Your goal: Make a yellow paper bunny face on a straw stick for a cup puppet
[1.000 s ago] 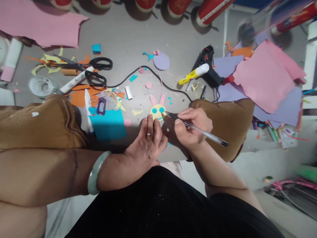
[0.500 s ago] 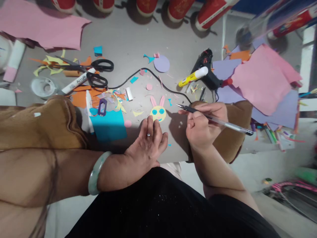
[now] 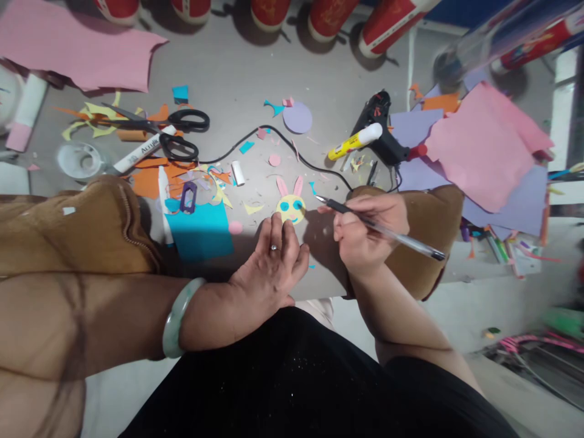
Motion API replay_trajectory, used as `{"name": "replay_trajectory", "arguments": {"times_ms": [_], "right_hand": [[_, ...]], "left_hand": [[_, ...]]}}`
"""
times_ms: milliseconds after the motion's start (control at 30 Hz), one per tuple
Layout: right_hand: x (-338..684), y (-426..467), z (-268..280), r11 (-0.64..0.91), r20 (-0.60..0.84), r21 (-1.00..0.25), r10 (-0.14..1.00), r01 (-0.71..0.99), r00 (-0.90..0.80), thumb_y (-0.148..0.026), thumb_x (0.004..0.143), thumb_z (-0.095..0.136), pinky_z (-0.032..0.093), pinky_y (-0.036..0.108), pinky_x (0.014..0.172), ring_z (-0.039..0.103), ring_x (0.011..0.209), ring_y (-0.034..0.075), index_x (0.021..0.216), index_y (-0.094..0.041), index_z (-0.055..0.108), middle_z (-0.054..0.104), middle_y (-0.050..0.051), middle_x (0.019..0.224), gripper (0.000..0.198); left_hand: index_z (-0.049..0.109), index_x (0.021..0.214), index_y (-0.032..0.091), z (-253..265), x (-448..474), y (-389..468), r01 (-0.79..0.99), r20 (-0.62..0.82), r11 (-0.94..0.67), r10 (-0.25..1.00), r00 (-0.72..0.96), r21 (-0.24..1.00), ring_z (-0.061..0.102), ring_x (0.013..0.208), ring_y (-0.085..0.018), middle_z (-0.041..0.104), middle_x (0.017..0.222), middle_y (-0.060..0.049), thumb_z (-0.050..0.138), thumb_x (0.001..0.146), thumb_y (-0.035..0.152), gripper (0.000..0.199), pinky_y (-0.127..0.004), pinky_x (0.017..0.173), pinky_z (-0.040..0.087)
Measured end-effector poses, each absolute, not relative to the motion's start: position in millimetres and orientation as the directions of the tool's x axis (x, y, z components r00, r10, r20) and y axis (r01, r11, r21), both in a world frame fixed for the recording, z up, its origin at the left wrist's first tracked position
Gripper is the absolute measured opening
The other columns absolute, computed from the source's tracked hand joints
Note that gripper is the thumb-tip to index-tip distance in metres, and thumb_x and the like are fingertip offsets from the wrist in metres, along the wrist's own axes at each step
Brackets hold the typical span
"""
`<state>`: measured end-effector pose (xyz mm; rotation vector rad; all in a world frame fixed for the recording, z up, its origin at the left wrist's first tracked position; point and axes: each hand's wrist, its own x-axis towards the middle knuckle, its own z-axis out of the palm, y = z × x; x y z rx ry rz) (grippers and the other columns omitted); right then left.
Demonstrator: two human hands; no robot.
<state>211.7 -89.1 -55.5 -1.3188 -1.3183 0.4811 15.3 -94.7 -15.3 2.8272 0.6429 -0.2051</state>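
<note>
Matt paper, by look, in rabbit face [image 3: 295,213] and blue sheet [image 3: 204,231]. Clear glossy plastic along barrel of pen [image 3: 410,239], metal at tip. Dark metal in blades of scissors [image 3: 154,126], smooth black plastic in handles. Napped cloth over brown cushion [image 3: 68,234]. Glossy polish on green bangle [image 3: 172,334].

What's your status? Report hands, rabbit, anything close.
Right hand holds pen, tip off rabbit. Left hand flat, fingertips at rabbit's lower edge. Blue scrap near pen tip.

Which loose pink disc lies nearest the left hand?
The pink disc beside the blue sheet, just left of the left hand; the other pink disc lies farther away, near the black cable.
</note>
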Motion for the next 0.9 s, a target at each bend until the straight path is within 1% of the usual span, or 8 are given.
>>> {"name": "replay_trajectory", "arguments": {"times_ms": [67, 133, 200, 267, 400, 533, 633, 900], "right_hand": [[214.4, -90.8, -57.4, 0.296, 0.442, -0.809, 0.876, 0.508, 0.194, -0.029, 0.087, 0.067, 0.056, 0.03, 0.051, 0.066, 0.056, 0.016, 0.091, -0.024, 0.061, 0.066, 0.0, 0.073, 0.009], [215.1, -91.4, -57.7, 0.312, 0.444, -0.762, 0.889, 0.568, 0.107, -0.028, 0.084, 0.07, 0.052, 0.028, 0.046, 0.066, 0.055, 0.015, 0.09, -0.025, 0.063, 0.069, 0.002, 0.075, 0.01], [213.3, -91.5, -56.3, 0.331, 0.432, -0.746, 0.901, 0.577, 0.042, -0.026, 0.083, 0.069, 0.05, 0.027, 0.044, 0.063, 0.051, 0.014, 0.091, -0.026, 0.063, 0.07, 0.001, 0.072, 0.01], [210.1, -91.7, -54.2, 0.341, 0.417, -0.744, 0.909, 0.575, 0.001, -0.022, 0.083, 0.068, 0.052, 0.026, 0.047, 0.065, 0.052, 0.013, 0.092, -0.025, 0.062, 0.072, 0.0, 0.074, 0.011], [204.3, -92.7, -51.1, 0.335, 0.388, -0.745, 0.921, 0.578, -0.033, -0.019, 0.081, 0.067, 0.054, 0.025, 0.05, 0.067, 0.055, 0.013, 0.092, -0.024, 0.061, 0.074, -0.001, 0.078, 0.014], [203.3, -93.0, -49.7, 0.335, 0.382, -0.701, 0.922, 0.63, -0.065, -0.02, 0.082, 0.066, 0.052, 0.024, 0.05, 0.065, 0.053, 0.011, 0.087, -0.023, 0.061, 0.074, -0.001, 0.078, 0.008], [204.4, -92.7, -49.8, 0.345, 0.38, -0.687, 0.921, 0.64, -0.088, -0.022, 0.083, 0.067, 0.053, 0.024, 0.052, 0.066, 0.056, 0.011, 0.088, -0.023, 0.061, 0.074, -0.002, 0.079, 0.007], [204.9, -92.6, -52.4, 0.354, 0.384, -0.684, 0.918, 0.638, -0.098, -0.022, 0.085, 0.068, 0.054, 0.025, 0.056, 0.068, 0.061, 0.013, 0.091, -0.023, 0.063, 0.074, -0.001, 0.079, 0.008]], "left_hand": [[0.045, 0.147, 0.005, -15.4, 15.4, -94.3, 0.444, -0.187, -0.872, 0.411, 0.892, 0.203, 0.042, 0.142, -0.054, 0.043, 0.152, -0.036, 0.07, 0.081, 0.067, 0.093, -0.072, 0.115, 0.032], [0.047, 0.145, 0.004, -15.3, 15.6, -93.7, 0.445, -0.184, -0.871, 0.412, 0.892, 0.208, 0.042, 0.142, -0.055, 0.042, 0.152, -0.036, 0.07, 0.081, 0.067, 0.092, -0.072, 0.115, 0.032], [0.049, 0.144, 0.004, -15.2, 15.8, -93.3, 0.442, -0.181, -0.872, 0.41, 0.894, 0.208, 0.042, 0.141, -0.055, 0.042, 0.152, -0.036, 0.07, 0.081, 0.067, 0.091, -0.072, 0.115, 0.032], [0.051, 0.143, 0.004, -15.4, 15.9, -93.4, 0.447, -0.178, -0.872, 0.416, 0.892, 0.199, 0.041, 0.141, -0.056, 0.042, 0.152, -0.036, 0.071, 0.081, 0.067, 0.091, -0.071, 0.114, 0.032], [0.052, 0.144, 0.004, -16.7, 15.9, -94.6, 0.45, -0.161, -0.875, 0.426, 0.89, 0.176, 0.042, 0.14, -0.057, 0.043, 0.152, -0.035, 0.07, 0.081, 0.067, 0.091, -0.07, 0.114, 0.032], [0.05, 0.145, 0.003, -18.3, 15.7, -96.1, 0.448, -0.128, -0.88, 0.431, 0.893, 0.16, 0.043, 0.139, -0.057, 0.045, 0.15, -0.036, 0.07, 0.079, 0.069, 0.095, -0.07, 0.113, 0.034], [0.049, 0.146, 0.002, -19.3, 16.3, -97.3, 0.455, -0.129, -0.873, 0.438, 0.89, 0.177, 0.042, 0.139, -0.058, 0.044, 0.15, -0.037, 0.071, 0.079, 0.068, 0.097, -0.07, 0.114, 0.032], [0.048, 0.147, 0.006, -21.8, 17.5, -98.1, 0.467, -0.141, -0.857, 0.445, 0.884, 0.221, 0.041, 0.142, -0.056, 0.042, 0.153, -0.034, 0.075, 0.077, 0.067, 0.097, -0.071, 0.116, 0.028]]}}
